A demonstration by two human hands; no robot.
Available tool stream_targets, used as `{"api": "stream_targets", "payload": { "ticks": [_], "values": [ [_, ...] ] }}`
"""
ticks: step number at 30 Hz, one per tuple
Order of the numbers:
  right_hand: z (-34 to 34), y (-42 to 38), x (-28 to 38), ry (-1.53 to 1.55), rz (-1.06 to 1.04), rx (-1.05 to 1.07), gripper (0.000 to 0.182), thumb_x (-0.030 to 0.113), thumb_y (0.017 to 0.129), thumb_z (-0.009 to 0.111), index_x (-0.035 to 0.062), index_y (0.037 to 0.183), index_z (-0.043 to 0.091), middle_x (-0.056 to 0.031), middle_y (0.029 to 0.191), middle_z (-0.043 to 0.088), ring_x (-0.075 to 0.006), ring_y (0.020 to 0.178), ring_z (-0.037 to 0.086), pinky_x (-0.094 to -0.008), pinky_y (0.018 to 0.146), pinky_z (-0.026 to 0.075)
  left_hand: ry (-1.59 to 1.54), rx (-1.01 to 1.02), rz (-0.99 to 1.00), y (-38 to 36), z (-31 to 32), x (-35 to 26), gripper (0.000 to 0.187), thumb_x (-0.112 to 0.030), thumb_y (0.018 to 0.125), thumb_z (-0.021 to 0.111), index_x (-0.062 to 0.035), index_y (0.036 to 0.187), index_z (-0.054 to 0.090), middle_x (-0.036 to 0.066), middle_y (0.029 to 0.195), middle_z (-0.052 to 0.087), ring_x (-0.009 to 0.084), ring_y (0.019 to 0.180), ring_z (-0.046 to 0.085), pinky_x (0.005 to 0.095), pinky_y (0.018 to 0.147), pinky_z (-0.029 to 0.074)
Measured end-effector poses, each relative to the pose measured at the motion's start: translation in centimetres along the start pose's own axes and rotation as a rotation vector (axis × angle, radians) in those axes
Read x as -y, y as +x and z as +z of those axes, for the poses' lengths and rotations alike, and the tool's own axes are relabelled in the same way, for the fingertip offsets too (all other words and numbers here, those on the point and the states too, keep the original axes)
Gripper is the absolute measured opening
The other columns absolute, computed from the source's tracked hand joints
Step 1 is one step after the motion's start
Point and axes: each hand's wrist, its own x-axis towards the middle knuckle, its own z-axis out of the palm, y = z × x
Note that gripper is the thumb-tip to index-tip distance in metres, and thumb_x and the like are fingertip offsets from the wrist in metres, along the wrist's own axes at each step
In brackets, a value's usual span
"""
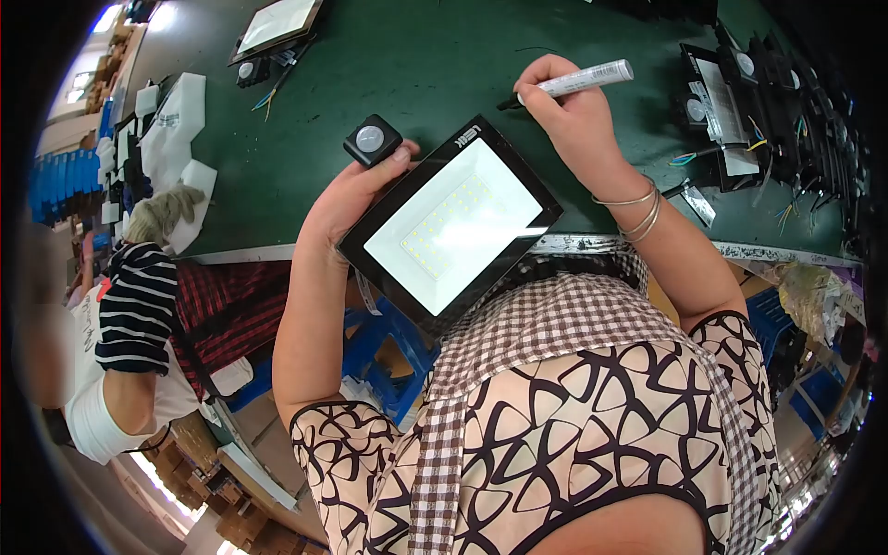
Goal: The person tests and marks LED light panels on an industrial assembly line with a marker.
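My left hand grips an LED floodlight by its sensor end, the thumb lying against the small black motion sensor. The floodlight has a black frame and a pale glass front with rows of yellow LEDs, tilted over the table's near edge. To its upper right, my right hand is closed around a white marker pen. The pen's dark tip points left, a little above the floodlight's top corner and apart from it.
Green worktable spans the view. Another floodlight with loose wires lies at the back left; several more stand in a row at the right. White foam pieces lie on the left, near a co-worker's gloved hand.
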Motion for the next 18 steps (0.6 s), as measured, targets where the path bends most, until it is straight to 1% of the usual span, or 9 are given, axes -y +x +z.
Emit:
{"api": "stream_targets", "payload": {
  "ticks": [4,7,10,11,13,15,16,17,18],
  "values": [
    [-1.2,-1.0,-0.2,0.045,0.060,-0.010,0.007,0.012,0.080,0.059,0.0043,0.079,0.058,0.0045,0.068,0.052,-0.0028,0.062,0.045,-0.0199,0.055,0.037,-0.050,0.090,0.209,0.2,0.5,0.3,0.032,-0.021,0.088,0.061,-0.0069,0.114,0.049,0.014,0.106,0.062,0.0208,0.093,0.063,0.0323,0.078,0.052],
    [-2.0,-1.7,-0.1,0.104,0.058,-0.010,0.006,0.010,0.081,0.058,0.0043,0.080,0.057,0.0048,0.070,0.051,-0.0023,0.064,0.044,-0.0194,0.056,0.036,0.066,0.101,0.179,0.5,0.1,-0.1,0.034,-0.022,0.085,0.067,-0.0053,0.110,0.052,0.015,0.107,0.063,0.0196,0.086,0.063,0.0319,0.075,0.053],
    [-3.2,-2.3,-0.5,0.144,0.073,0.013,0.003,0.007,0.082,0.057,0.0047,0.081,0.057,0.0053,0.071,0.050,-0.0023,0.065,0.042,-0.0192,0.057,0.035,0.306,-0.001,0.114,0.9,-0.7,-1.4,0.033,-0.029,0.086,0.065,-0.0065,0.106,0.052,0.011,0.102,0.063,0.0184,0.088,0.062,0.0306,0.078,0.051],
    [-3.4,-2.5,-0.6,0.140,0.088,0.034,0.003,0.007,0.082,0.057,0.0046,0.081,0.057,0.0053,0.071,0.050,-0.0023,0.065,0.042,-0.0192,0.057,0.035,0.542,-0.021,0.143,1.5,-1.6,-2.7,0.035,-0.033,0.084,0.067,-0.0056,0.100,0.055,0.009,0.097,0.063,0.0154,0.084,0.061,0.0289,0.075,0.050],
    [-3.4,-3.0,-1.0,0.133,0.121,0.079,0.003,0.007,0.082,0.057,0.0046,0.081,0.056,0.0053,0.071,0.050,-0.0024,0.065,0.042,-0.0192,0.057,0.035,0.734,0.001,0.043,1.3,-0.2,-5.9,0.034,-0.036,0.083,0.068,-0.0051,0.094,0.058,0.007,0.093,0.063,0.0126,0.082,0.060,0.0275,0.071,0.049],
    [-3.0,-3.4,-1.3,0.130,0.081,0.144,0.004,0.009,0.082,0.058,0.0048,0.081,0.057,0.0050,0.071,0.050,-0.0024,0.065,0.043,-0.0196,0.057,0.035,0.876,-0.036,-0.019,1.5,1.4,-8.2,0.034,-0.037,0.082,0.069,-0.0044,0.089,0.060,0.005,0.086,0.063,0.0110,0.077,0.059,0.0263,0.069,0.048],
    [-2.7,-3.4,-1.4,0.130,0.060,0.175,0.005,0.009,0.082,0.058,0.0050,0.081,0.057,0.0048,0.071,0.050,-0.0025,0.065,0.043,-0.0198,0.056,0.035,0.859,-0.066,0.036,2.4,1.3,-8.0,0.035,-0.037,0.082,0.069,-0.0036,0.087,0.060,0.003,0.081,0.062,0.0099,0.072,0.058,0.0259,0.066,0.047],
    [-2.5,-3.4,-1.6,0.121,0.056,0.196,0.005,0.010,0.082,0.058,0.0051,0.081,0.057,0.0048,0.070,0.049,-0.0025,0.065,0.043,-0.0200,0.056,0.035,0.811,0.007,0.016,2.8,1.4,-8.3,0.037,-0.038,0.081,0.071,-0.0033,0.087,0.059,0.001,0.078,0.060,0.0090,0.069,0.057,0.0260,0.064,0.047],
    [-2.4,-3.3,-1.9,0.113,0.054,0.215,0.006,0.011,0.082,0.058,0.0052,0.081,0.057,0.0047,0.070,0.049,-0.0025,0.064,0.043,-0.0203,0.055,0.035,0.842,0.002,-0.001,3.6,1.5,-8.5,0.034,-0.036,0.080,0.072,-0.0047,0.086,0.060,0.000,0.076,0.059,0.0087,0.068,0.055,0.0258,0.063,0.045]
  ]
}}
